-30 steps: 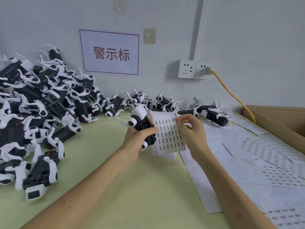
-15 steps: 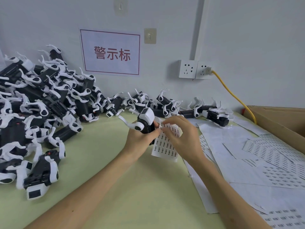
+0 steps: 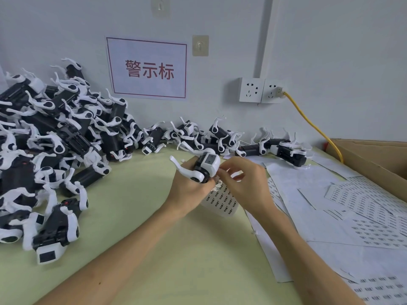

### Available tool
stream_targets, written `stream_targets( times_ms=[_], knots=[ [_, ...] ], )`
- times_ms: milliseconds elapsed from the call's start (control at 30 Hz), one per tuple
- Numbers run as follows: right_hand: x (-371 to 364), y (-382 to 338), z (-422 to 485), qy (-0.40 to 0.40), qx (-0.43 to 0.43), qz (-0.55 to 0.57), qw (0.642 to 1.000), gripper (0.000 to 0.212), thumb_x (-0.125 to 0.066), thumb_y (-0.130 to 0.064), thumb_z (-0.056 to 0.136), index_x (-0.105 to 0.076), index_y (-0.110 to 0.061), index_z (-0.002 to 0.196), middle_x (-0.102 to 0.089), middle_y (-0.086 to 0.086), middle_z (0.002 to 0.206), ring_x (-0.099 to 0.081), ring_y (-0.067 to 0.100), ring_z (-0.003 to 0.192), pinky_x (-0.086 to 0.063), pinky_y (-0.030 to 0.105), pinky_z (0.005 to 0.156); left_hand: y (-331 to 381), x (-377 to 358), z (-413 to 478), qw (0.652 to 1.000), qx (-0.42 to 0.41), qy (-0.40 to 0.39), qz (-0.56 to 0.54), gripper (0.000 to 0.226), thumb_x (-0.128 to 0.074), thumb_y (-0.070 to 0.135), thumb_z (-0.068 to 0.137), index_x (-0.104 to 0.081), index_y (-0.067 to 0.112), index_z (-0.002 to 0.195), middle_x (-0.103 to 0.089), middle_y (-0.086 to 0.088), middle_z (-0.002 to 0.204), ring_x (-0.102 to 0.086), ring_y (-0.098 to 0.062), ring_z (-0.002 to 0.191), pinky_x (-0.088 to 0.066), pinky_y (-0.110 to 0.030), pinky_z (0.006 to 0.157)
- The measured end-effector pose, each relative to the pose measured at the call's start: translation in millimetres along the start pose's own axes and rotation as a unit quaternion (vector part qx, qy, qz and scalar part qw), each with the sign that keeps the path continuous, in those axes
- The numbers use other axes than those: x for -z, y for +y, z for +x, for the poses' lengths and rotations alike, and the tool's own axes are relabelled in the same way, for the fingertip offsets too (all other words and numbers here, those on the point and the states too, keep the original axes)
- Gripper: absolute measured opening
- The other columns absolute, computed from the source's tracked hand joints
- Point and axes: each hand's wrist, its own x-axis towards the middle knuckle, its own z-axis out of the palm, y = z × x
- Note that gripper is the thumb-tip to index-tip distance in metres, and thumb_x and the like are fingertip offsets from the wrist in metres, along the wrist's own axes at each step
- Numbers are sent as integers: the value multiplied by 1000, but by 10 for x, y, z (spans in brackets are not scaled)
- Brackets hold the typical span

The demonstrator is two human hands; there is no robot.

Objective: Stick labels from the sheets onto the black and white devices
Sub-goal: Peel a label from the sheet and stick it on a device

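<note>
My left hand [image 3: 189, 190] grips a black and white device [image 3: 203, 167] above the middle of the green table, its white end facing up. A label sheet [image 3: 222, 200] curls down beneath both hands, and which hand pinches it is hidden. My right hand [image 3: 244, 183] sits right of the device with its fingertips pressed against the device's side. Whether a label lies under those fingertips is hidden. A big heap of devices [image 3: 50, 146] fills the left side.
A row of devices [image 3: 220, 137] lines the back wall. Loose label sheets [image 3: 363, 208] and white backing papers [image 3: 308, 186] cover the table's right side. A cardboard box [image 3: 374, 159] stands at the far right, with a yellow cable [image 3: 312, 124] running to a wall socket.
The label sheet dropped from upright in front of me to hanging under my hands. The device turned so its white end faces up, and my right hand moved left onto it.
</note>
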Motion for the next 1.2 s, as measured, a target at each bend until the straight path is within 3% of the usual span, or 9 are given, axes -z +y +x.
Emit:
stream_targets(
  times_ms=[67,233,500,667,767,933,1067,1200],
  knots=[
    [5,-1,-5,-1,0,-4,1000,9,-75,-14,89,-74,-21,83,-71,-13,80,-67,7,79,-52,17,63,7,4,-9,1000,5,-6,4,28,-69,-7,83,-61,19,76,-60,10,62,-53,-4,60,-43,-15,56],
    [14,-8,-15,-2,-4,1,1000,11,-74,-17,91,-74,-22,81,-71,-15,81,-67,4,81,-48,12,61,26,-3,-15,1000,-1,-1,7,41,-69,-7,83,-55,28,68,-55,14,57,-49,-3,55,-40,-14,53],
    [23,-22,-2,2,-19,3,1000,13,-66,-18,92,-72,-23,81,-68,-23,83,-66,2,81,-45,10,62,22,-3,-13,1000,15,-4,22,31,-67,-9,82,-61,20,74,-59,12,59,-52,-3,56,-41,-13,54],
    [11,3,18,8,-40,3,999,15,-68,-14,94,-72,-23,83,-69,-22,80,-65,2,79,-45,9,63,32,-2,-6,1000,21,-5,12,18,-65,-11,81,-66,7,87,-63,-10,73,-53,-10,63,-44,-20,56],
    [24,15,33,28,-54,18,998,15,-69,-10,93,-74,-21,84,-70,-17,74,-66,8,75,-47,13,65,21,-10,-9,1000,22,-2,15,18,-66,-10,80,-65,7,86,-62,-12,75,-52,-10,63,-44,-23,57],
    [63,2,42,59,-90,59,992,16,-69,-6,92,-77,-20,93,-73,-15,76,-69,8,73,-54,22,70,-22,-11,4,999,50,-10,14,18,-68,7,74,-65,3,91,-64,-22,84,-55,-18,69,-45,-30,62],
    [85,-34,49,68,-110,82,988,24,-68,-5,92,-75,-28,94,-73,-15,78,-70,8,75,-54,21,72,-76,6,32,996,82,-4,38,32,-68,-7,79,-63,20,96,-71,-8,91,-64,-19,77,-49,-24,66],
    [96,-65,42,60,-102,76,990,33,-67,-2,92,-72,-34,102,-73,-14,89,-69,6,82,-56,21,75,-67,46,61,990,133,-11,-52,21,-65,-9,85,-64,12,82,-76,4,93,-64,-16,75,-49,-22,60]
  ],
)
